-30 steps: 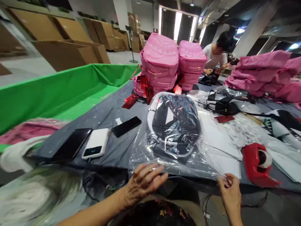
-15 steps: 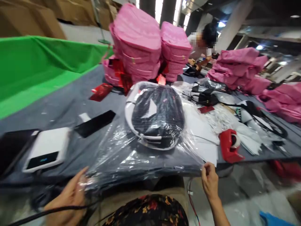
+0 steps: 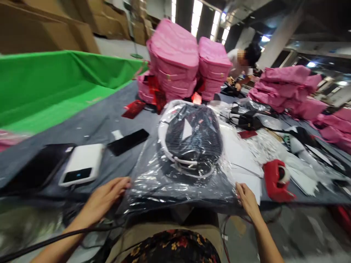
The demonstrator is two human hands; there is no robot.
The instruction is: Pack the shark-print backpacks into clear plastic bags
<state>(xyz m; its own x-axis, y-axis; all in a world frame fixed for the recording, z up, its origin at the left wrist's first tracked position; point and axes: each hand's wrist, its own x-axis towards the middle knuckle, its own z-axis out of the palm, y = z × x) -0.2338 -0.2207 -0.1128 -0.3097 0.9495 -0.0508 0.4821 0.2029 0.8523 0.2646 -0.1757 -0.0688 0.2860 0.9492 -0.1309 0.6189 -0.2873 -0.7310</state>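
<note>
- The dark rounded backpack with white trim and a white triangular patch (image 3: 194, 146) sits inside a clear, glossy plastic bag (image 3: 159, 190), on the grey cloth-covered table (image 3: 104, 118) straight ahead of the person; putting it inside looks done.
- The plastic's near part spreads loosely past the backpack to the table's front edge. No fold or tape can be made out there, so that end seems not yet closed up.
- The red tape dispenser with a pale roll (image 3: 271, 182) stands off to the right, touched by neither hand (white paper sheets (image 3: 242, 164) lie between it and the backpack).
- The right hand (image 3: 246, 197) reaches in from the lower right, thumb and fingers apparently pinching the plastic's right edge near its front corner.
- The left hand (image 3: 108, 197) comes from the lower left, back upward, fingers pointing inward at the opposite edge; whether it grips or merely touches, I cannot tell.
- Both hands are well apart and roughly level.
</note>
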